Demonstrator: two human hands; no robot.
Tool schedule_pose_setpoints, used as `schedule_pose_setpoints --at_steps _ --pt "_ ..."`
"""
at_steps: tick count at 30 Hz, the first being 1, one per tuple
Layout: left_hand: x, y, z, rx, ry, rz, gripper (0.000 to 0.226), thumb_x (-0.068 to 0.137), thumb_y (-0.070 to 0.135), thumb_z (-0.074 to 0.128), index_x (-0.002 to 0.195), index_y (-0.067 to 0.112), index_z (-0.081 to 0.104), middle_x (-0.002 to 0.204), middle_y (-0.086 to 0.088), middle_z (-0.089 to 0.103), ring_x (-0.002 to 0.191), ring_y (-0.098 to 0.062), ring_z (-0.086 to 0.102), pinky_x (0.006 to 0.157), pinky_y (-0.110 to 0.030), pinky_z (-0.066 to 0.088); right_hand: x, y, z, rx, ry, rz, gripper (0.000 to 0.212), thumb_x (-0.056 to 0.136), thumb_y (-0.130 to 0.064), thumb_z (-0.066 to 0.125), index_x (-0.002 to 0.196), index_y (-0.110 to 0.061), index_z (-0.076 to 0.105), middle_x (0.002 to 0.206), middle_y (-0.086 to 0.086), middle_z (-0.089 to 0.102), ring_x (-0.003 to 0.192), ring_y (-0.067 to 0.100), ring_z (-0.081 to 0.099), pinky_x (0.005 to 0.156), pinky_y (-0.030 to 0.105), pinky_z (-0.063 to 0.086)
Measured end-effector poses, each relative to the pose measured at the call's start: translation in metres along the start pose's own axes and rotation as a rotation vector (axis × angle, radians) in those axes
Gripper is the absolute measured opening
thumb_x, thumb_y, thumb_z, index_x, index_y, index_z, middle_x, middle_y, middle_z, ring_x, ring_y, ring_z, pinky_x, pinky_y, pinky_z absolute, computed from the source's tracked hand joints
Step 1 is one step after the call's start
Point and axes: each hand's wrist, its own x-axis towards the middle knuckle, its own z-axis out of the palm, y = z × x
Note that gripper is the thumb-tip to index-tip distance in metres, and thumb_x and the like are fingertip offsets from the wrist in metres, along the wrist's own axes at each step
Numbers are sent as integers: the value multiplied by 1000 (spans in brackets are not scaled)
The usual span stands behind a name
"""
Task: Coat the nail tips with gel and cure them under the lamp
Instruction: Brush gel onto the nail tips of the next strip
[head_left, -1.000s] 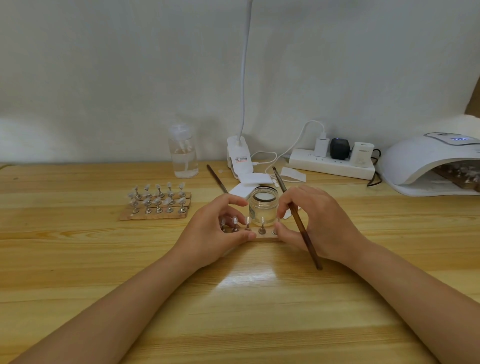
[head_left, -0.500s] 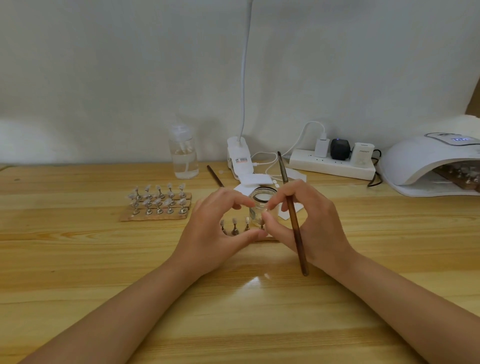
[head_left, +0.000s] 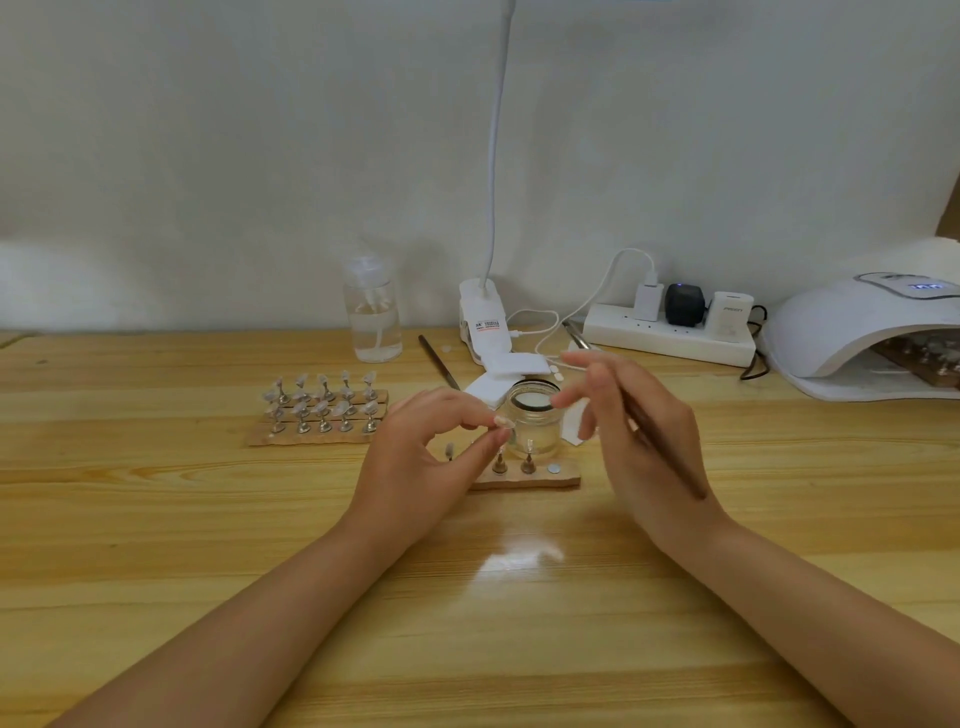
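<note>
Pinching nail tip (head_left: 505, 422) w/ left hand (head_left: 423, 457).

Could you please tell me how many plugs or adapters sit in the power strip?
3, side by side along the power strip: white charger left, black plug middle, white adapter right.

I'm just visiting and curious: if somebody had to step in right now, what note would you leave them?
Left hand pinches one small nail tip on its stand.
Right hand holds the thin dark brush, fingers spread.
Clear glass jar sits open behind the small wooden strip with remaining stands.
Another wooden board lies under the white curing lamp.
Left: coat and cure the rest.
</note>
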Motion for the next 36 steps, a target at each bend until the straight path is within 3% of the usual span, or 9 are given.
schedule_pose_setpoints --at_steps 4,8,11,14,18,21,27,31,36 --pt "0 -1 -1 -21 5 -10 18 74 9 71 86 21 70 81 8 68 79 -12 63 80 -50 48 14 -2 -9 158 80 230 35 83 -47 41 87 -26 69 46 -7 54 44 0 48 51 8 36" --pt "0 -1 0 -17 4 -22 18 75 9 71 87 22 70 82 9 68 80 -9 62 82 -50 47 30 4 -11 1 24 257 35 91 -36 48 72 -18 70 38 -13 46 41 1 41 47 8 32" --pt "0 -1 -1 -23 2 -45 17 76 9 71 84 24 69 81 11 67 79 -10 61 84 -50 46 44 9 -13 -168 -70 244 27 92 -32 52 70 -20 63 44 -14 53 44 -2 50 49 8 36" --pt "1 -1 -2 -14 -5 -48 17 76 8 70 84 23 69 79 12 66 78 -8 60 82 -42 48 55 10 -9 -299 -149 248 29 87 -37 59 64 -20 55 52 -8 57 52 3 56 57 18 44" --pt "1 0 -3 -15 -9 -49 16 76 6 70 84 20 69 79 10 66 77 -8 60 78 -32 49 60 8 2 -457 -313 230 34 84 -43 62 65 -15 59 56 -2 60 60 11 60 63 30 50" --pt "1 0 -3 -14 -11 -49 17 76 5 70 84 20 69 79 10 66 77 -9 60 78 -29 49 62 8 5 -514 -348 206 38 84 -45 61 67 -11 60 57 1 60 61 15 60 66 35 50" --pt "1 0 -3 -22 -21 -77 13 76 6 70 85 16 71 79 6 67 79 -13 61 79 -29 49 69 9 -8 -315 -181 279 29 85 -40 61 66 -19 57 50 -8 57 47 -5 55 51 7 40" --pt "1 1 -4 -29 -21 -91 15 76 6 70 85 18 70 80 7 67 78 -11 60 78 -24 49 71 12 -19 -223 -100 385 30 86 -39 60 66 -18 53 42 -9 56 43 -8 51 53 14 39" --pt "1 0 -3 -31 -7 -94 16 76 5 70 85 18 70 79 9 66 77 -9 60 78 -21 48 68 14 -26 -173 -78 431 30 87 -36 61 64 -18 53 48 -7 56 38 -7 47 55 21 35"
